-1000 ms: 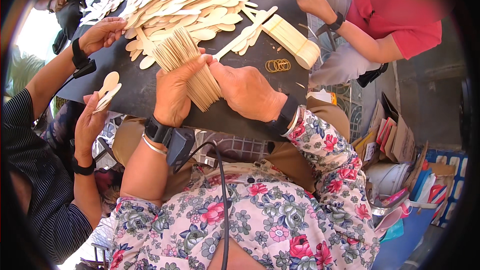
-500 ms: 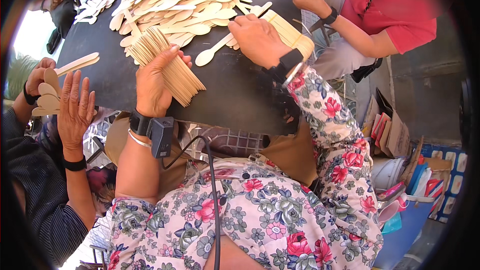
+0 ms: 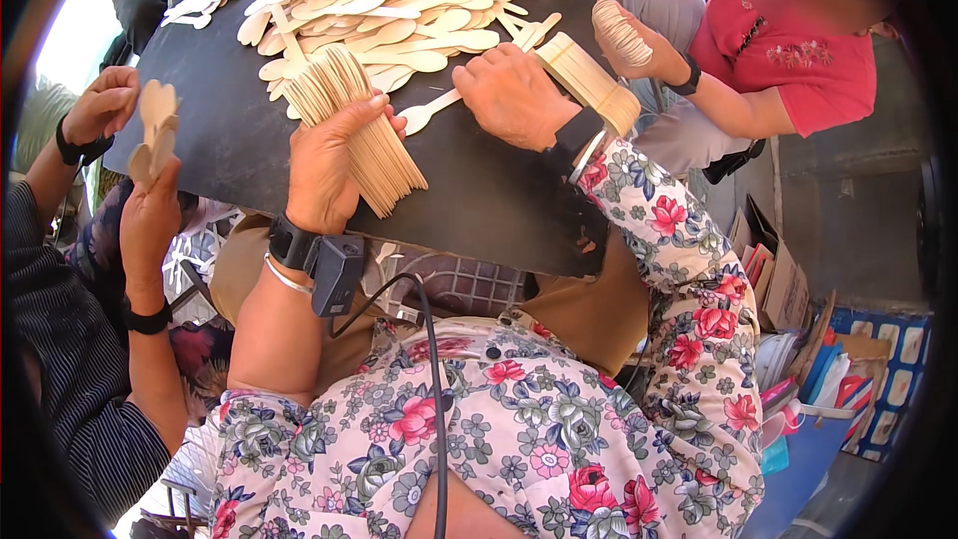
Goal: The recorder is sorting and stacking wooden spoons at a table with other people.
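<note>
wooden spoon slants up-right beneath my nearer right hand, whose pinch i can't tell; my left hand clasps a cutlery bundle.

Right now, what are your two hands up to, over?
Left hand gripping wooden stack. Right hand over a loose spoon's handle, grip unclear. Wooden bundle close on its right.

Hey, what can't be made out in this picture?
- Head view: underside of the right hand, hidden by its back; grip unclear.
- Head view: part of the single spoon there, covered by that hand.
- Head view: far end of the spoon pile, cut by the top edge.
- Head view: piece count in the wooden bundle, edges too thin.
</note>
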Available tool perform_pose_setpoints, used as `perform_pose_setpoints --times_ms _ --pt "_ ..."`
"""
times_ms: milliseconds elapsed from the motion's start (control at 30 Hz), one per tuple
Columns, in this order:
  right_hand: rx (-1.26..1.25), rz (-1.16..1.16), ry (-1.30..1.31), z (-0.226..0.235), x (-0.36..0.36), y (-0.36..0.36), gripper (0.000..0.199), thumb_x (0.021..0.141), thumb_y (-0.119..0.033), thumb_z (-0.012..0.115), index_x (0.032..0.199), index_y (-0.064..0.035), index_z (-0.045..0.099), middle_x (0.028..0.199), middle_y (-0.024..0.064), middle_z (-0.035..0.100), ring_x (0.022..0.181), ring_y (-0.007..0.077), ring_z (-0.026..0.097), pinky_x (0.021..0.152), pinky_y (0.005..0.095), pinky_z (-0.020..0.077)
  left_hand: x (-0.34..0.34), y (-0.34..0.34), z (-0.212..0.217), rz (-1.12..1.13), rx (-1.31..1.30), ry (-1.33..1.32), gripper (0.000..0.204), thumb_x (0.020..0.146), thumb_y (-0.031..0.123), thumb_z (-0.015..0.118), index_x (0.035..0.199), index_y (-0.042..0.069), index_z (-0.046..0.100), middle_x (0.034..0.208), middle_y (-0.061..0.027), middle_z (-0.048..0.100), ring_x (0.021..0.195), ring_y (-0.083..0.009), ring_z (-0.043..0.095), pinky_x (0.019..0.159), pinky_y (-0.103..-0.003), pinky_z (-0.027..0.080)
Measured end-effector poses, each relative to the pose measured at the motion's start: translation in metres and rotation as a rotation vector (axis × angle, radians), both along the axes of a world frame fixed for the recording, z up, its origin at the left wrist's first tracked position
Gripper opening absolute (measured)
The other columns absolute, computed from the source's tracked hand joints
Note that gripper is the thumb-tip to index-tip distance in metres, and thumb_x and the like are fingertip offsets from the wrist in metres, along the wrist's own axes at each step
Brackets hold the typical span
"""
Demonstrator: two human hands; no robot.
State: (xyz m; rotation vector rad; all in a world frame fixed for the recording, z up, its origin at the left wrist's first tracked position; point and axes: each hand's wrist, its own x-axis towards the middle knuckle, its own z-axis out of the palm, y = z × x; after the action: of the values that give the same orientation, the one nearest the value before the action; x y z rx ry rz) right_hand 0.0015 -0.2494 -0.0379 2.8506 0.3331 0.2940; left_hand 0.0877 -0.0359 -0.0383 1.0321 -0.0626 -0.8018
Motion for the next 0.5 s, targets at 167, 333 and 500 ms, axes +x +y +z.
perform_pose_setpoints --times_ms 167,333,500 --pt "-0.104 0.086 -0.057 -0.004 0.001 0.019 0.01 0.078 -0.013 0.057 0.079 -0.0036 0.061 0.075 0.0074 0.061 0.076 0.0229 0.061 0.073 0.0348 0.0439 0.0 -0.002 -0.003 0.0 -0.008 -0.02 0.023 0.087 0.007 0.066 0.104 -0.004 0.057 0.084 -0.0109 0.064 0.076 -0.0214 0.066 0.071 -0.033 0.056" --pt "-0.114 0.122 -0.077 -0.009 0.009 0.015 0.012 0.079 -0.017 0.057 0.073 -0.0092 0.064 0.069 0.0054 0.063 0.069 0.0214 0.062 0.07 0.0367 0.0423 -0.002 -0.004 0.0 -0.016 0.028 -0.013 0.025 0.086 0.008 0.066 0.106 -0.004 0.057 0.085 -0.0107 0.063 0.077 -0.0219 0.066 0.073 -0.033 0.056" --pt "0.146 0.015 -0.228 0.003 0.0 0.018 0.007 0.079 -0.013 0.057 0.076 -0.0077 0.06 0.071 0.0083 0.064 0.071 0.0254 0.064 0.067 0.0383 0.0465 -0.002 -0.004 -0.001 -0.029 -0.005 0.002 0.025 0.086 0.009 0.067 0.106 -0.004 0.058 0.086 -0.0107 0.065 0.079 -0.022 0.067 0.074 -0.034 0.057"
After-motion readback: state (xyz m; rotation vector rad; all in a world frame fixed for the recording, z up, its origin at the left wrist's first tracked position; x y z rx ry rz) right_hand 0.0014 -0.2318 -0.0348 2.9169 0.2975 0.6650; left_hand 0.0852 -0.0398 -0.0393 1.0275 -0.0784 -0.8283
